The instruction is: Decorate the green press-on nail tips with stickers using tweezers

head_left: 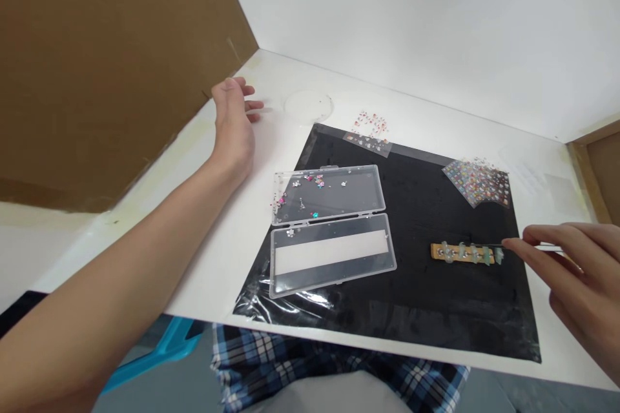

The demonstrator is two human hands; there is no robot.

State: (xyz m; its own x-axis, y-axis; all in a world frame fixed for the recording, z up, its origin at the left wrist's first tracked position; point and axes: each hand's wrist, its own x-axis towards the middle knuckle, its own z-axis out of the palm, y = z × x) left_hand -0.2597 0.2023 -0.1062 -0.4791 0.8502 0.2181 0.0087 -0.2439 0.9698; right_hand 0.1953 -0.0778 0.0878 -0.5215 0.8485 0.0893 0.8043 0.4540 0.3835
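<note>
My left hand (233, 117) is stretched far out over the white table, fingers loosely spread, holding nothing, close to a clear round dish (309, 105). My right hand (574, 274) pinches thin tweezers (520, 246) whose tip touches the right end of a tan strip (464, 253) carrying several pale green nail tips. The strip lies on a black mat (426, 310). An open clear plastic case (332, 227) rests on the mat's left part, with small coloured gems scattered in its upper half.
Sticker sheets lie at the mat's far edge (371, 132) and its right corner (478, 182). A brown cardboard panel (106, 64) stands on the left, a white wall behind. A plaid garment (310, 361) and a blue stool (159, 352) show below the table's front edge.
</note>
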